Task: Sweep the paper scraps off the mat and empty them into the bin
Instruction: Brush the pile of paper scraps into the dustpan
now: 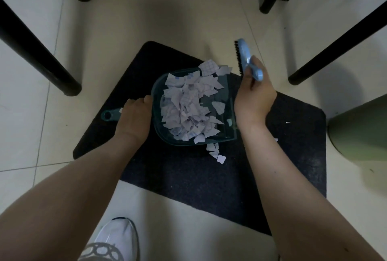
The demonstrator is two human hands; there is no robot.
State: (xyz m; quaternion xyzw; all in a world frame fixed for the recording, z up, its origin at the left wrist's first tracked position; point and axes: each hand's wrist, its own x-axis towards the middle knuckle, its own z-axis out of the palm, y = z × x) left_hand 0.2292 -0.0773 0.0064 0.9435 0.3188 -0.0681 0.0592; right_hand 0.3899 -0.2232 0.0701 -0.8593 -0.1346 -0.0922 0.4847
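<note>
A dark mat lies on the tiled floor. On it sits a clear teal dustpan heaped with torn grid-paper scraps. My left hand grips the dustpan's handle, whose end sticks out to the left. My right hand holds a light blue hand brush with dark bristles, raised just right of the pan's open edge. A few scraps lie on the mat below the pan, and tiny bits sit further right.
A green bin stands at the right edge, beside the mat. Black furniture legs stand on the left, the right and at the back. My white shoe is on the floor at the bottom.
</note>
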